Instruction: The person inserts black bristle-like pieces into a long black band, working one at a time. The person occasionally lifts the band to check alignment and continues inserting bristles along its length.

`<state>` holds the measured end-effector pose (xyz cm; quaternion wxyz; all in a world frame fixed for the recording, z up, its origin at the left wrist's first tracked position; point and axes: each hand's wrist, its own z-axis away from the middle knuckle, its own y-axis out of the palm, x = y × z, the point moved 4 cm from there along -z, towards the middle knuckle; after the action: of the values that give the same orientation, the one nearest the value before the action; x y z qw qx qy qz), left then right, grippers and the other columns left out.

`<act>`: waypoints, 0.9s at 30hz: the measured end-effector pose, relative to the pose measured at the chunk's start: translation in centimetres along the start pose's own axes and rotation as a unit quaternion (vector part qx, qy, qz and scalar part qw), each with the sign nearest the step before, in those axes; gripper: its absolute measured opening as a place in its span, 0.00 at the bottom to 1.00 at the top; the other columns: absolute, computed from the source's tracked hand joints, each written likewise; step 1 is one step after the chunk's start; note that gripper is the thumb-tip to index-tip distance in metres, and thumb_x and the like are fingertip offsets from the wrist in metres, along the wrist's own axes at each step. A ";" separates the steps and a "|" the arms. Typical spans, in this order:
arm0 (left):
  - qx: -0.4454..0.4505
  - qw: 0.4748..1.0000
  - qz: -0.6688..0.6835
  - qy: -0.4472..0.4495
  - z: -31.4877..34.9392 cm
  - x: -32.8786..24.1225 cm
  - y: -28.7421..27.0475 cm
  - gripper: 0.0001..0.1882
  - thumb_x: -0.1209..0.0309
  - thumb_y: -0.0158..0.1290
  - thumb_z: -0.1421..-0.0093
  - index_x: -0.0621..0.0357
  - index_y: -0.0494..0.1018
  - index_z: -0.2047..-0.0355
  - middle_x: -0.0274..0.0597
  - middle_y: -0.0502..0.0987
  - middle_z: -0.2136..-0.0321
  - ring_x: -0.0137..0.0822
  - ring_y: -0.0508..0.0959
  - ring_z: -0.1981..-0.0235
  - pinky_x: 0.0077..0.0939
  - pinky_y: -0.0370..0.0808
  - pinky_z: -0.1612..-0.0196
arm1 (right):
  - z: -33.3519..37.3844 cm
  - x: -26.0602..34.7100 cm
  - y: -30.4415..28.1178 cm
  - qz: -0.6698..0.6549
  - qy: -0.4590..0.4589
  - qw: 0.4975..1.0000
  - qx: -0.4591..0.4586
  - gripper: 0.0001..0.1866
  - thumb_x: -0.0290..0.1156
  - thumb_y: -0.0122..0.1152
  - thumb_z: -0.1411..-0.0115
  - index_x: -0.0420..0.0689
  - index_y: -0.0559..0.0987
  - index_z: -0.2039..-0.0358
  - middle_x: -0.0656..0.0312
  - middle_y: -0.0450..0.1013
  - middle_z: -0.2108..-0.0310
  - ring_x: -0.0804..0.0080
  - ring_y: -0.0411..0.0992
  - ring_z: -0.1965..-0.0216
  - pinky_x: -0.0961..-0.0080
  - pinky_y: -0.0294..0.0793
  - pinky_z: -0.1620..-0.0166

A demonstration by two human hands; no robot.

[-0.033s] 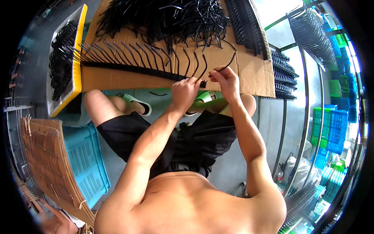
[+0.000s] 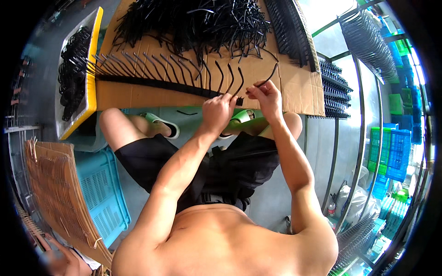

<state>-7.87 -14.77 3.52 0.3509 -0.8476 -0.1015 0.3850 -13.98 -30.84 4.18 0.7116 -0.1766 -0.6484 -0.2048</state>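
A long black strip (image 2: 156,83) lies along the near edge of the cardboard-covered table, with a row of thin, bent black rods standing up from it. Near the strip's right end, my left hand (image 2: 218,110) is closed on it, its fingertips beside the last rods. Just right of that end, my right hand (image 2: 266,97) pinches a single curved black rod (image 2: 273,75), which points up and away. The rod's lower end is hidden by my fingers. A large heap of loose black rods (image 2: 193,25) covers the far part of the table.
A yellow-rimmed tray (image 2: 97,46) of black curved pieces stands at the left. Rows of finished-looking black strips (image 2: 290,34) lie at the far right. Racks (image 2: 336,89) hold more. A blue crate (image 2: 99,184) and stacked cardboard (image 2: 60,193) are at lower left, near another person (image 2: 69,262).
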 end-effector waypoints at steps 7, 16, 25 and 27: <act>0.037 0.998 0.010 -0.047 1.0 -1.8 1.5 0.08 0.67 0.56 0.42 0.59 0.78 0.68 0.45 0.80 0.79 0.44 0.81 0.79 0.35 0.76 0.77 | 1.4 -2.2 0.2 -0.074 -0.007 0.997 -0.018 0.07 0.25 0.64 0.40 0.37 0.75 0.65 0.58 0.78 0.70 0.76 0.77 0.67 0.78 0.78 0.60; -0.013 0.999 0.036 0.016 0.8 -1.8 2.1 0.08 0.70 0.55 0.41 0.57 0.72 0.77 0.45 0.75 0.85 0.47 0.77 0.83 0.38 0.73 0.79 | 1.5 -2.6 0.8 -0.094 -0.033 0.994 -0.037 0.07 0.25 0.65 0.41 0.36 0.77 0.65 0.60 0.78 0.71 0.79 0.75 0.68 0.81 0.75 0.62; 0.026 0.999 0.026 -0.034 1.0 -1.6 1.8 0.07 0.69 0.56 0.42 0.57 0.74 0.74 0.46 0.78 0.80 0.50 0.79 0.77 0.40 0.74 0.76 | 2.2 0.3 2.1 0.317 -0.262 0.911 0.003 0.10 0.27 0.70 0.48 0.39 0.77 0.69 0.55 0.77 0.73 0.62 0.77 0.74 0.73 0.76 0.70; 0.045 0.997 0.049 -0.040 1.6 -1.4 0.2 0.07 0.67 0.56 0.41 0.57 0.76 0.70 0.46 0.79 0.78 0.49 0.80 0.75 0.39 0.76 0.74 | 2.0 -0.9 1.6 0.232 -0.169 0.958 0.028 0.11 0.27 0.69 0.48 0.38 0.77 0.65 0.55 0.76 0.69 0.63 0.77 0.71 0.74 0.76 0.68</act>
<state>-10.01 -14.72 3.44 0.3650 -0.8189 -0.0558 0.4394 -14.95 -28.39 3.52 0.6246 -0.3337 -0.7059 0.0170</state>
